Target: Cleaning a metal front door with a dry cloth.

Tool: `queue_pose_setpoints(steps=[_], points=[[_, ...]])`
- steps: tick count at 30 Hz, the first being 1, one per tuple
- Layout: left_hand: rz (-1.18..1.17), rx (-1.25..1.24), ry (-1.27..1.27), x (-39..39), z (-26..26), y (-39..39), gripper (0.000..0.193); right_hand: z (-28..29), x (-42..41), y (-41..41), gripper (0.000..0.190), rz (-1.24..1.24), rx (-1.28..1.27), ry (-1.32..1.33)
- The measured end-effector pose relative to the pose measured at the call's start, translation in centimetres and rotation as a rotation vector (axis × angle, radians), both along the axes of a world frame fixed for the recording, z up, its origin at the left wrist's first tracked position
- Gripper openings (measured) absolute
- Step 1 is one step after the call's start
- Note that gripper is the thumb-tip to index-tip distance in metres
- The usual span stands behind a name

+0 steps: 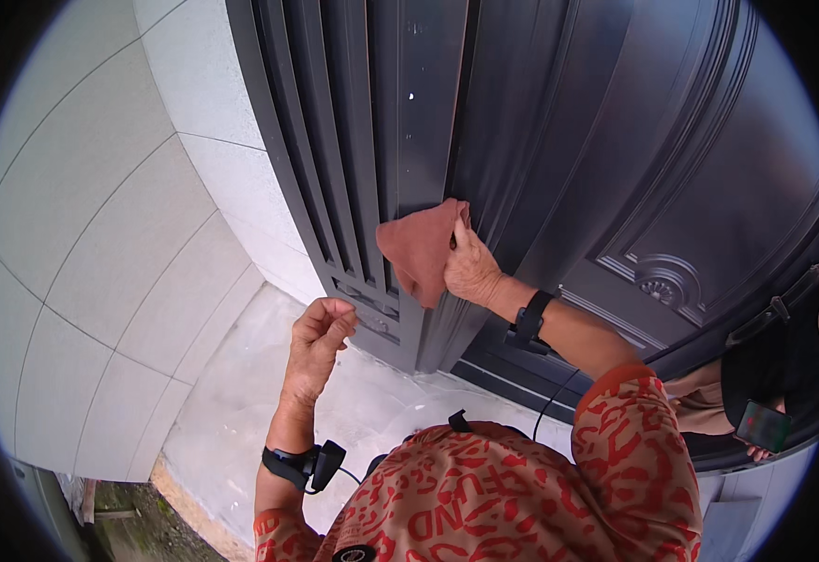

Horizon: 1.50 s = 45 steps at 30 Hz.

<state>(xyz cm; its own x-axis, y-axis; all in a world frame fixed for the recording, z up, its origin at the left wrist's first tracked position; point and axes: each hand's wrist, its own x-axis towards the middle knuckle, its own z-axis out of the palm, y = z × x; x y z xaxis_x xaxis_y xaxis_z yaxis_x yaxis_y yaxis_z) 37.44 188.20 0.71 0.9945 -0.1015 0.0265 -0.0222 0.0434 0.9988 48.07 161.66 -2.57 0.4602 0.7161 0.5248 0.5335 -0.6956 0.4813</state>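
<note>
My right hand (475,263) grips a folded reddish-brown cloth (420,246). It holds the cloth against the flat upright post (423,147) of a dark grey panelled door. Small white specks mark the post above the cloth. Lower and to the left, my left hand (322,341) is raised in front of the door with its fingers curled in and the thumb against them. Nothing shows in that hand, and it looks apart from the door. The slatted panel (339,183) lies just beyond it.
Pale wall tiles (100,232) rise on the left above a light stone floor (241,393). The door leaf (662,175) has moulded panels. At the right stands another person (761,379) holding a phone (763,426). A black cable (546,404) hangs from my right wrist strap.
</note>
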Motion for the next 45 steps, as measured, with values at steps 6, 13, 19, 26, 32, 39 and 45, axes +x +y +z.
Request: queue_pose_setpoints(steps=[6,13,19,26,32,39,45], points=[[0.008,-0.035,-0.037,-0.9,0.5,0.1,0.014,4.5,-1.4,-3.9,0.030,0.177,-0.311,-0.020],[0.016,0.006,-0.030,-0.8,0.8,-0.1,0.012,12.5,-0.5,-3.4,0.038,0.029,0.160,-0.314],[-0.001,-0.021,-0.015,-1.2,0.1,-0.7,0.012,3.6,0.1,-3.5,0.032,-0.001,0.043,-0.266],[0.045,-0.004,0.052,-2.0,-1.1,0.5,0.013,-4.5,-1.6,-4.6,0.022,0.061,-0.416,0.116],[0.031,0.021,0.056,-2.5,-1.4,1.1,0.014,0.2,-3.2,-7.0,0.017,0.070,-0.225,0.050],[0.029,0.041,0.042,-2.1,-1.2,1.1,0.015,13.5,-1.9,-9.9,0.026,-0.211,0.137,-0.509],[0.028,0.010,0.072,-1.9,-2.0,-0.1,0.014,7.5,-0.3,-10.1,0.035,-0.199,0.192,-0.504]])
